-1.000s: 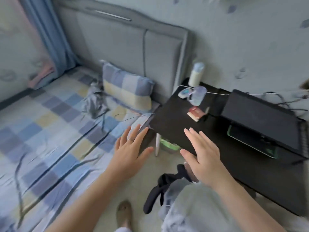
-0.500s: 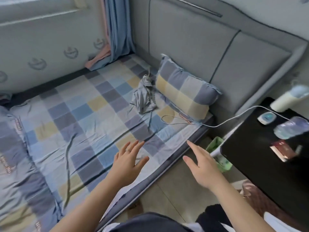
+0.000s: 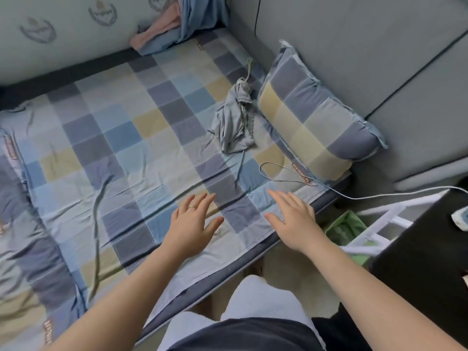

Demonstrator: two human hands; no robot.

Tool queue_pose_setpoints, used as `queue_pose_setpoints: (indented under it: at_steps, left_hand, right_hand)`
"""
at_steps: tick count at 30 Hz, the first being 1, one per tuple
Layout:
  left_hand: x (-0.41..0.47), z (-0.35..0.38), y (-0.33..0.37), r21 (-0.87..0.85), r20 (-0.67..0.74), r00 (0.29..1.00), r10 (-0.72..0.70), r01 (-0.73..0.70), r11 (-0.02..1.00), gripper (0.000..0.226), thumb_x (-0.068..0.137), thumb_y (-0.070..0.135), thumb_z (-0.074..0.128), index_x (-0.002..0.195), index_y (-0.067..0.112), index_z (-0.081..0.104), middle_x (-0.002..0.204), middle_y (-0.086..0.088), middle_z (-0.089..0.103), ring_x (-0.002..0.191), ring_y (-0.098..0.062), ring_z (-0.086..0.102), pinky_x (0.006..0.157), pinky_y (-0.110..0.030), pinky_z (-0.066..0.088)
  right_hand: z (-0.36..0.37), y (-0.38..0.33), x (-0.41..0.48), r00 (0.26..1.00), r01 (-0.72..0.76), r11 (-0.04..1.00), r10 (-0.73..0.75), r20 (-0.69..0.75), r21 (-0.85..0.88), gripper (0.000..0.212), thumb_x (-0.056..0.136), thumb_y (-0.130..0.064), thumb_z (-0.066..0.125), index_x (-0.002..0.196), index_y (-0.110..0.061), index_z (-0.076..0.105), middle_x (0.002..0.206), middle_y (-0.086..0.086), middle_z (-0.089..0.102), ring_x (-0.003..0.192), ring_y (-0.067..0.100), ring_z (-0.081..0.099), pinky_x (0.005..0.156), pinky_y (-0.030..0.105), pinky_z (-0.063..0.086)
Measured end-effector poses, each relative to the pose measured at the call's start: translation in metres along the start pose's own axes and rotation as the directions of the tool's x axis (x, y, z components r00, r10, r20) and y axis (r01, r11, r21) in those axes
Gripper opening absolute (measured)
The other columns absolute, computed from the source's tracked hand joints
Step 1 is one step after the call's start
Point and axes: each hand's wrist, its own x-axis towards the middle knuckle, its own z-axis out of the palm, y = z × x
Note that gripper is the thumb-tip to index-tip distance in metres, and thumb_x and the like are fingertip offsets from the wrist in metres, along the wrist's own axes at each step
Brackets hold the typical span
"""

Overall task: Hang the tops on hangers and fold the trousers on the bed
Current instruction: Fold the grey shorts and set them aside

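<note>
left hand (image 3: 192,224): released. fingers straight and slightly spread, palm down, grasping nothing. a thin ring (image 3: 192,206) sits on one finger. the hand is over the near edge of the blue, grey and yellow checked cotton bed sheet (image 3: 114,148). whether the palm touches the sheet cannot be told.

right hand (image 3: 291,219): released. fingers straight and close together, thumb out to the side, palm down, grasping nothing. it is beside the left hand, over the same near edge of the sheet and nearer the pillow end. contact with the sheet cannot be told.

task item: one crumpled grey drawstring garment (image 3: 234,125) lies in a heap on the sheet, unfolded. it is just beside the rectangular blue, grey and yellow checked pillow (image 3: 311,122), on the pillow's left side, and well apart from both hands. its type, top or trousers, cannot be told.

surroundings: the pillow leans against the grey padded fabric headboard (image 3: 354,59). a thin white cable (image 3: 359,198) loops on the sheet between the right hand and the pillow, then runs off the bed to the right. a black bedside table (image 3: 425,249) stands to the right of the bed, with a green plastic basket (image 3: 347,229) on the floor between the table and the bed. a pink and blue cloth (image 3: 157,34) lies bunched at the far corner of the bed.
</note>
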Motion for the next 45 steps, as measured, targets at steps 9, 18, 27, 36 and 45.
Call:
queue_pose_setpoints:
  at_steps: [9,18,27,36,45]
  left_hand:
    - [0.207,0.091,-0.001,0.109,0.116,0.989,-0.088,0.075,0.991,0.071,0.097,0.068,0.029,0.159,0.036,0.016,0.169,0.006,0.013,0.155,-0.021,0.003,0.124,-0.046,0.013]
    - [0.445,0.221,-0.043,0.183,0.041,0.995,-0.091,0.082,0.980,0.070,0.096,0.061,0.046,0.156,0.036,0.020,0.169,0.002,0.008,0.154,-0.023,0.008,0.119,-0.044,0.019]
    - [0.612,0.256,-0.054,0.257,-0.062,0.992,-0.113,0.125,0.958,0.074,0.094,0.039,0.062,0.153,0.023,0.021,0.160,-0.009,0.028,0.131,-0.040,0.047,0.098,-0.049,0.043]
    - [0.635,0.253,-0.072,0.181,-0.199,0.972,-0.127,0.164,0.970,0.008,0.100,0.013,0.043,0.101,0.016,0.051,0.107,-0.009,0.056,0.096,-0.040,0.060,0.068,-0.040,0.036]
    - [0.506,0.209,-0.061,0.074,-0.117,0.948,-0.295,0.305,0.949,0.007,0.101,0.021,0.040,0.096,0.026,0.044,0.104,-0.003,0.062,0.093,-0.035,0.054,0.074,-0.041,0.034]
  right_hand:
    - [0.037,0.099,0.220,0.988,0.084,0.979,-0.057,0.142,-0.186,0.061,0.103,-0.052,0.032,0.158,-0.038,0.008,0.168,-0.011,0.000,0.154,0.020,-0.007,0.122,0.050,0.003]
    - [0.128,0.195,0.460,0.982,0.161,0.936,-0.122,0.142,-0.313,0.067,0.102,-0.048,0.038,0.158,-0.037,0.003,0.168,-0.006,-0.004,0.154,0.026,-0.006,0.120,0.052,0.007]
    - [0.158,0.206,0.626,0.977,0.205,0.969,-0.194,0.090,-0.138,0.071,0.100,-0.036,0.049,0.157,-0.041,0.007,0.165,-0.002,0.019,0.143,0.033,0.032,0.113,0.050,0.034]
    - [0.164,0.208,0.661,0.986,0.165,0.984,-0.165,0.001,-0.074,0.026,0.101,-0.025,0.051,0.120,-0.030,0.068,0.130,0.006,0.053,0.119,0.034,0.052,0.102,0.042,0.045]
    - [0.119,0.157,0.554,0.952,0.297,0.954,-0.292,0.096,-0.046,0.027,0.100,-0.042,0.052,0.078,-0.028,0.061,0.093,-0.008,0.065,0.108,0.022,0.057,0.090,0.039,0.030]
